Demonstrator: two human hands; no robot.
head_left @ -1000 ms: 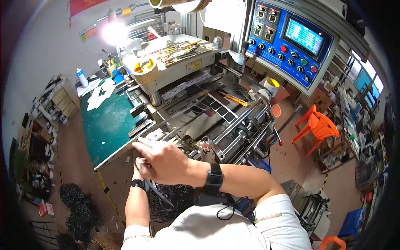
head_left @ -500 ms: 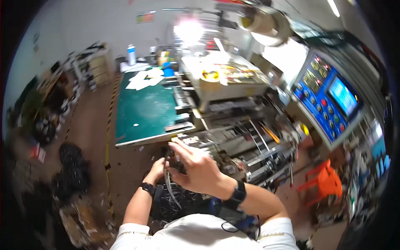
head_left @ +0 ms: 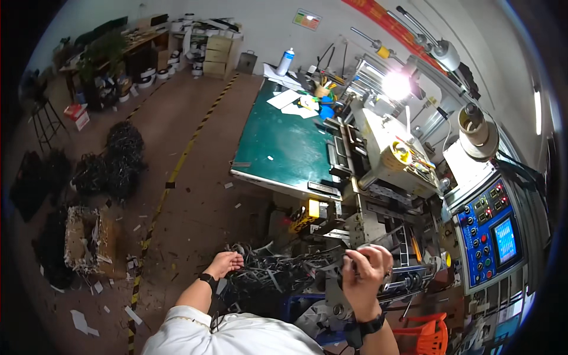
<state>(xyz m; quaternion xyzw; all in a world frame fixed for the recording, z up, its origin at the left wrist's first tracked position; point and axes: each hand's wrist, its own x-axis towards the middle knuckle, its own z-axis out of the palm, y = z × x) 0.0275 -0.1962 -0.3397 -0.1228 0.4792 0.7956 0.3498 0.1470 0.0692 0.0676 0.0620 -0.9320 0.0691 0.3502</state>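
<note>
A heap of tangled dark strips (head_left: 275,269) lies low in front of me, between my hands. At its left edge is my left hand (head_left: 225,264), its fingers curled together; what they hold, if anything, is hidden. My right hand (head_left: 368,272) is raised at the heap's right side, before the machine (head_left: 370,228). Its fingers are bent and closed, and thin dark strips show close to the fingertips. Whether they grip one I cannot make out. Both wrists carry dark bands.
A green-topped table (head_left: 284,145) holds papers and a spray can (head_left: 285,62). At right stand a blue control panel (head_left: 488,234) and an orange plastic chair (head_left: 429,334). Left on the floor are a worn carton (head_left: 86,239), dark strip bundles (head_left: 121,160) and striped floor tape (head_left: 183,151).
My view has turned left. The hands, close together with a pale strip at the left one, are now wide apart. The right hand has moved right and its extended fingers have bent.
</note>
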